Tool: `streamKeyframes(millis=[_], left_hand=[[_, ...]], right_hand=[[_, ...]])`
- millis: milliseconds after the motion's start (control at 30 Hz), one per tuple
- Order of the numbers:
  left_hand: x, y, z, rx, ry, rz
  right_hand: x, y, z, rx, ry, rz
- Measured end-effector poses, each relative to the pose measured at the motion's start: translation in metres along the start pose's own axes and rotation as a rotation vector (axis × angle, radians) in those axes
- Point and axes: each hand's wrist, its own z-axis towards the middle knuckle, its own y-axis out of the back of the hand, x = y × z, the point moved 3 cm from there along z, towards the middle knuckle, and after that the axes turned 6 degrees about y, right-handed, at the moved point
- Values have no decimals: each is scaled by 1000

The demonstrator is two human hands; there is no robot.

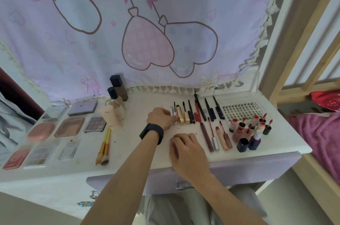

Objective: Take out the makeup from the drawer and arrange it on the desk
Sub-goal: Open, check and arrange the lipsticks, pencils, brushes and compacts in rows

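Makeup lies in rows on the white desk (128,132). My left hand (161,118), with a black wristband, pinches a slim silver-and-pink tube (174,114) at the left end of a row of gold tubes (181,115) and dark pencils (202,110). My right hand (185,151) rests near the front edge with fingers curled; whether it holds anything is hidden. Lip glosses (217,138) and small red bottles (248,127) lie to the right. The lilac drawer front (248,169) is below the desk edge.
Palettes and compacts (70,127) fill the left side, with two brushes (104,147) and foundation bottles (117,96) beside them. A lash tray (241,110) sits at the back right. A patterned curtain (128,31) hangs behind. A wooden bed frame (303,59) stands on the right.
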Motion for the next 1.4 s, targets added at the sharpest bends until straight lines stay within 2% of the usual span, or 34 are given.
streamKeyframes(millis=[467, 1067, 1167, 1267, 1400], left_hand=[[0, -1, 3, -7, 32, 2], [-2, 21, -8, 1, 2, 23], [12, 38, -19, -43, -37, 1], [34, 58, -38, -153, -101, -77], [67, 87, -62, -458, -172, -206]], right_hand=[[1, 2, -4, -52, 35, -69], [-2, 0, -5, 5, 8, -74], [-3, 0, -6, 9, 16, -74], [-2, -1, -6, 4, 31, -90], [-4, -2, -6, 12, 51, -102]])
